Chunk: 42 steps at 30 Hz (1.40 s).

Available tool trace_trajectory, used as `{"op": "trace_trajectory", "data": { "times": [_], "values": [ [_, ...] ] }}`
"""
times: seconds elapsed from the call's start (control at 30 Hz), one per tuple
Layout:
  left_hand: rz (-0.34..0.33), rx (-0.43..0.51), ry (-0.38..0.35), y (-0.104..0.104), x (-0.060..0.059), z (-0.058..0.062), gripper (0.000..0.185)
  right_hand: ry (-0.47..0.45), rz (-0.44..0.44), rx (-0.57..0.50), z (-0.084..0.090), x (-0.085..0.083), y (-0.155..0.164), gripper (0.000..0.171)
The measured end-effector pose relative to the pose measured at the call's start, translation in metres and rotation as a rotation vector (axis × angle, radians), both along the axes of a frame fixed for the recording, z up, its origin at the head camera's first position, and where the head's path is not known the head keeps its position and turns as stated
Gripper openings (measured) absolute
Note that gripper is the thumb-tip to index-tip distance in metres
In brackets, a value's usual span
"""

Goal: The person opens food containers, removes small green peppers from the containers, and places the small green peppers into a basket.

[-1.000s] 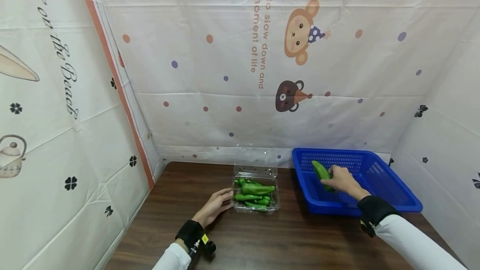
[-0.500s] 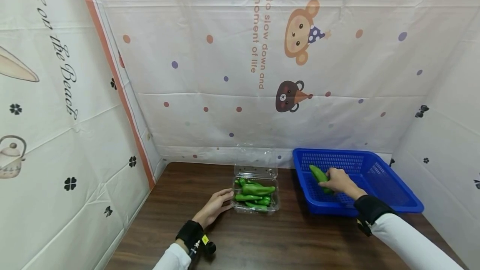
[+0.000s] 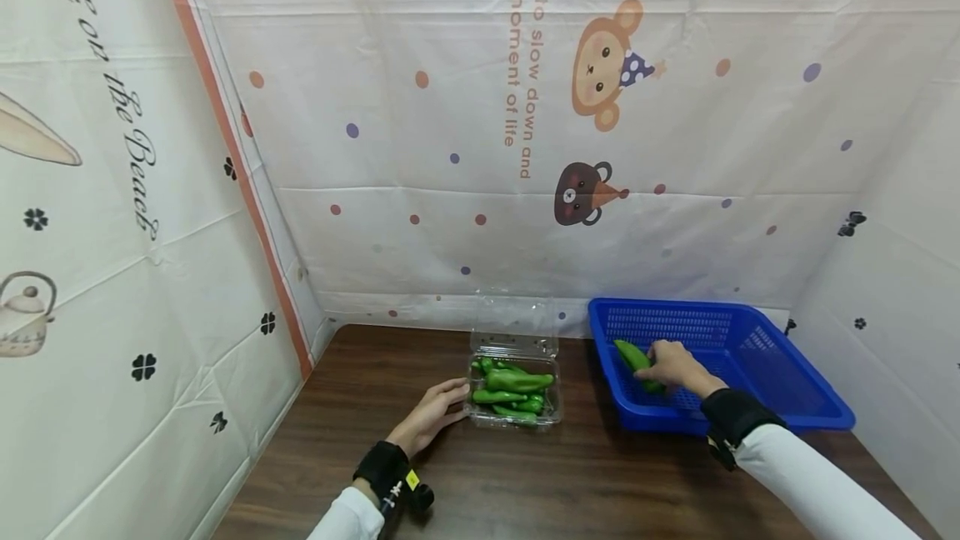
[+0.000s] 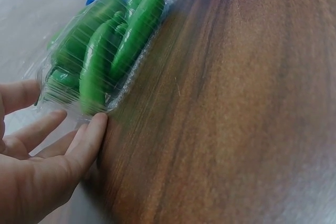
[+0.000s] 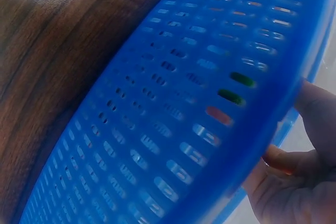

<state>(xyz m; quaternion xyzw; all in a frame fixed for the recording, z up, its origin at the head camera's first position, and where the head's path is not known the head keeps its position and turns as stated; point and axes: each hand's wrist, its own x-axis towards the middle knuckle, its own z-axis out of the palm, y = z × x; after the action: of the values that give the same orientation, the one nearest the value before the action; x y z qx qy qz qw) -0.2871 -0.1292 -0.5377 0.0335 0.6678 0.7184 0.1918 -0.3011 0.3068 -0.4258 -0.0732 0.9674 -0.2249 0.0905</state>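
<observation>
In the head view, my left hand (image 3: 432, 415) touches the left side of a clear plastic clamshell box (image 3: 553, 413) with extended fingers. Several green peppers (image 3: 517, 381) lie inside, and its lid (image 3: 513, 319) stands raised at the back. The left wrist view has the fingertips (image 4: 98, 124) at the end of the box. My right hand (image 3: 677, 365) reaches down into a blue basket (image 3: 806, 386) and grips a large green pepper (image 3: 632, 354) near the basket's left wall. In the right wrist view, the basket wall (image 5: 121, 145) hides most of that pepper; green shows through slots.
A dark wooden table (image 3: 517, 490) carries the box and the basket, which stand apart with table between them. Printed white cloth (image 3: 420, 140) rises behind the table and along both sides.
My right hand and the pepper have moved slightly left and lower into the basket. The left hand stays at the box.
</observation>
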Motion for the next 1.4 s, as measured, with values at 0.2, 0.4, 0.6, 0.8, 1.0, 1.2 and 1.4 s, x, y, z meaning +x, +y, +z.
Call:
{"op": "trace_trajectory", "data": {
  "times": [0.2,0.4,0.6,0.8,1.0,1.2,1.4],
  "values": [
    [-0.007,0.001,0.003,0.000,0.002,0.001,0.068,-0.019,0.031,0.030,-0.008,-0.003,-0.002,0.030],
    [-0.002,0.003,0.004,-0.002,0.003,0.002,0.067,-0.089,0.034,0.007,-0.009,-0.007,-0.009,0.041],
    [-0.003,0.010,0.004,-0.001,0.004,0.003,0.066,-0.116,0.026,-0.006,-0.012,-0.004,-0.011,0.036],
    [0.001,0.007,-0.003,-0.003,0.004,0.003,0.065,-0.134,0.040,-0.006,-0.013,-0.003,-0.013,0.037],
    [0.001,0.010,-0.011,-0.003,0.004,0.003,0.065,-0.127,0.041,-0.001,-0.014,-0.001,-0.014,0.026],
    [0.003,0.015,-0.003,-0.003,0.004,0.003,0.065,-0.142,0.040,0.003,-0.011,0.001,-0.015,0.035],
    [0.001,0.021,-0.002,-0.005,0.004,0.002,0.067,-0.136,0.047,0.009,-0.004,0.003,-0.012,0.051]
  ]
}}
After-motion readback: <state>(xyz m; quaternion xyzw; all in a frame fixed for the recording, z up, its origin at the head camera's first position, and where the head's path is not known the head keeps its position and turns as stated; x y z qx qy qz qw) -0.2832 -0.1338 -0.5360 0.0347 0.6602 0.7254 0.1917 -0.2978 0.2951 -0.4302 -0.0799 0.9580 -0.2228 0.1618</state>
